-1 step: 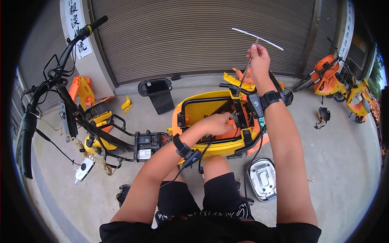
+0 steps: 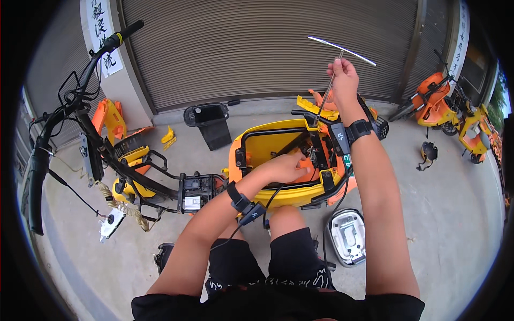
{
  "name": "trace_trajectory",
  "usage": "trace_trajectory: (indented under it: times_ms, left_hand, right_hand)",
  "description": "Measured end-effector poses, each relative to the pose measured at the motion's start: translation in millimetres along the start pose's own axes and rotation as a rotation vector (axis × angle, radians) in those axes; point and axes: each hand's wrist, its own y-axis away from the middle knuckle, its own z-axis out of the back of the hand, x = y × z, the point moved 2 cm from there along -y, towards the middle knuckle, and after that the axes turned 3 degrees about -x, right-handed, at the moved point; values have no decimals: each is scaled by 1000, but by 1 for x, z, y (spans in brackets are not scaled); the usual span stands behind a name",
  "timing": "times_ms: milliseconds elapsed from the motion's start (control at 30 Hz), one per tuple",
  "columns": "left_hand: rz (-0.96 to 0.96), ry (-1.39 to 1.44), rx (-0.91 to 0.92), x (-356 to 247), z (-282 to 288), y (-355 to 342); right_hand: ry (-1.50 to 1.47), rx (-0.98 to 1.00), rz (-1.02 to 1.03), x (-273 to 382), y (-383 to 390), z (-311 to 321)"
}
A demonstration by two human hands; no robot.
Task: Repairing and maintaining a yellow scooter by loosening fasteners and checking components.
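Note:
High over the scooter's rear body, my right hand [image 2: 344, 77] is closed round the shaft of a long T-handle wrench [image 2: 327, 95], just below its bright crossbar. The shaft slants down to the far right corner of the yellow and orange scooter body [image 2: 270, 127]; its lower tip is hard to make out. Inside the body's opening, my left hand [image 2: 286, 167] has its fingers bent together beside a dark metal bracket [image 2: 317, 152]. What those fingers pinch, if anything, is too small to tell. A strapped device sits on each wrist.
The scooter's bare frame [image 2: 134, 179] and handlebar [image 2: 40, 166] extend left. A black bin-like box [image 2: 209, 128] stands behind, near the shutter [image 2: 267, 48]. A silver-lined seat-shaped part [image 2: 347, 238] lies at right. Orange panels [image 2: 110, 120] and parked scooters [image 2: 439, 107] flank the work.
My left fingers have drawn slightly down and left from the bracket, uncovering more of it. My right hand keeps its hold on the wrench, almost unmoved.

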Motion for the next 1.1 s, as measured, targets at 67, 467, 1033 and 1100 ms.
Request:
trace_trajectory:
  times_ms: [67, 467, 1033, 1100]
  left_hand:
    - [37, 16, -23, 10, -11, 19]
    - [239, 81, -414, 25, -22, 43]
    - [208, 125, -377, 31, -25, 41]
    - [213, 115, -371, 30, -24, 42]
  right_hand:
    - [-19, 17, -19, -1, 0, -1]
    - [20, -119, 175, -18, -3, -6]
    - [93, -184, 43, -18, -8, 0]
    - [72, -145, 83, -20, -11, 0]
